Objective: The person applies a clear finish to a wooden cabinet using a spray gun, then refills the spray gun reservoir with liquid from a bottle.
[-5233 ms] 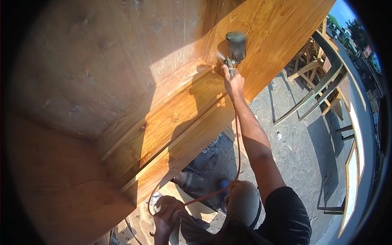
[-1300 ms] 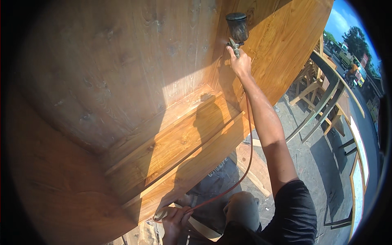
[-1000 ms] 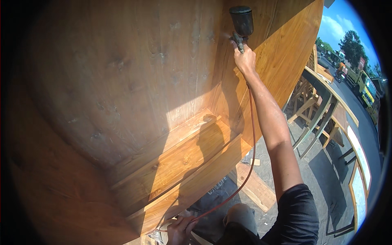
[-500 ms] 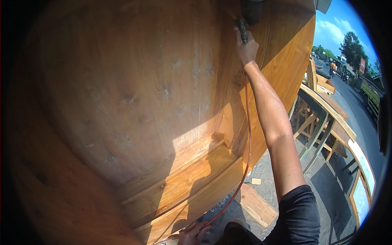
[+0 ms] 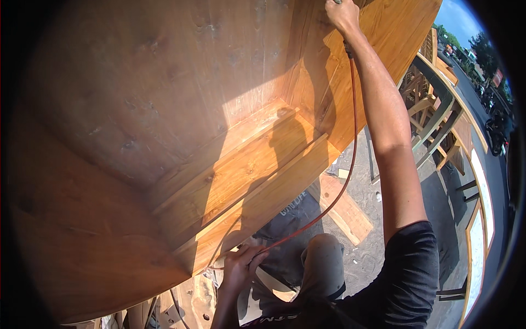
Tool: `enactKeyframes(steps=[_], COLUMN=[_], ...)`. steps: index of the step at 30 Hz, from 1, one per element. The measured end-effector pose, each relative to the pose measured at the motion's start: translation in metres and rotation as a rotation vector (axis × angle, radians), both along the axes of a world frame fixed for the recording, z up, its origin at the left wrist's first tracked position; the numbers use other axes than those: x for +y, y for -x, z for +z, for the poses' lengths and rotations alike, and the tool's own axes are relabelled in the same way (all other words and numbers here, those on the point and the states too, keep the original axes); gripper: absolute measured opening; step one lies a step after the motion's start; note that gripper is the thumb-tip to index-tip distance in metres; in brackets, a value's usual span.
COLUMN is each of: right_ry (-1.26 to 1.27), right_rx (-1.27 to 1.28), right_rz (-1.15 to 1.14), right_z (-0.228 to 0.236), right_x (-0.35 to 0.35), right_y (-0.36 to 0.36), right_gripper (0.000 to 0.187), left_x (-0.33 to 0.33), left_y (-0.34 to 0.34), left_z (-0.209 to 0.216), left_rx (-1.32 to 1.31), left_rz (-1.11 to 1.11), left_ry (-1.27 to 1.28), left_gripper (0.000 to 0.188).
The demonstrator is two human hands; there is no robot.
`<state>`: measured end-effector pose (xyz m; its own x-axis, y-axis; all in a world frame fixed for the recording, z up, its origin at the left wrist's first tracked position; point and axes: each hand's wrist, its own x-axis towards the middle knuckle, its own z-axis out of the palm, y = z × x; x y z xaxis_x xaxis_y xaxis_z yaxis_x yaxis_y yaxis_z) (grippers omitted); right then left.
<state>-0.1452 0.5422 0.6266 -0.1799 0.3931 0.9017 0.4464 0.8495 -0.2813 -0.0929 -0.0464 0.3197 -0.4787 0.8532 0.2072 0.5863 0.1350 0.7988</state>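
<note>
Raised at the top edge, my right hand (image 5: pixel 343 15) is closed round the handle of a spray gun, most of which is out of the picture. From a dark fitting (image 5: pixel 348 50) below that wrist, a reddish air hose (image 5: pixel 354 109) hangs down and curves left. My left hand (image 5: pixel 241 266), low by the near front edge of a large wooden cabinet (image 5: pixel 235 164), has its fingers wrapped round the hose. The cabinet's brown back panel (image 5: pixel 164 71) and side panel (image 5: pixel 378 49) rise around an orange-brown bottom ledge, with my shadow across it.
A loose plank (image 5: pixel 341 208) lies on the concrete ground beside my knee (image 5: pixel 323 263). Wooden frames and table parts (image 5: pixel 438 120) stand to the right, with a road and motorbikes (image 5: pixel 496 131) beyond. Wood scraps (image 5: pixel 200 304) lie at the lower left.
My view has tipped downward, so more of the ground shows. My right hand, with the spray gun, now sits at the top edge. My left hand and hose have come further into view.
</note>
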Motion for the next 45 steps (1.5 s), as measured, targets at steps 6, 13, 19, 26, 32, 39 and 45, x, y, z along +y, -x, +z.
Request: enactKeyframes(steps=[6,13,19,26,32,39,45], right_ry=[0.627,0.76,0.795,0.876,0.955,1.008,1.104], right_rx=[-0.102,-0.298,-0.346,-0.302,-0.316,-0.383,-0.529], right_rz=[0.117,-0.01,-0.054,0.189,0.339,0.478,0.533], right_z=[-0.175,-0.344,-0.392,-0.42,-0.411,-0.384,-0.384], right_x=[-0.033,-0.044,-0.061,-0.117,-0.208,-0.324,-0.395], right_y=[-0.006,-0.003,0.035,0.069,0.092,0.125,0.149], right_gripper=[0.068,0.075,0.07,0.065,0.055,0.054,0.054], left_x=[-0.042,-0.08,-0.101,-0.14,-0.165,-0.186,-0.211], left_y=[0.003,-0.007,-0.03,-0.073,-0.113,-0.146,-0.173], left_z=[-0.038,-0.078,-0.082,-0.024,0.013,0.019,0.01], left_rx=[0.081,0.07,0.087,-0.022,-0.177,-0.272,-0.34], left_rz=[0.061,0.113,0.271,0.356,0.368,0.413,0.436], left_ry=[0.057,0.145,0.2,0.43,0.602,0.69,0.623], left_gripper=[0.019,0.021,0.026,0.03,0.026,0.022,0.022])
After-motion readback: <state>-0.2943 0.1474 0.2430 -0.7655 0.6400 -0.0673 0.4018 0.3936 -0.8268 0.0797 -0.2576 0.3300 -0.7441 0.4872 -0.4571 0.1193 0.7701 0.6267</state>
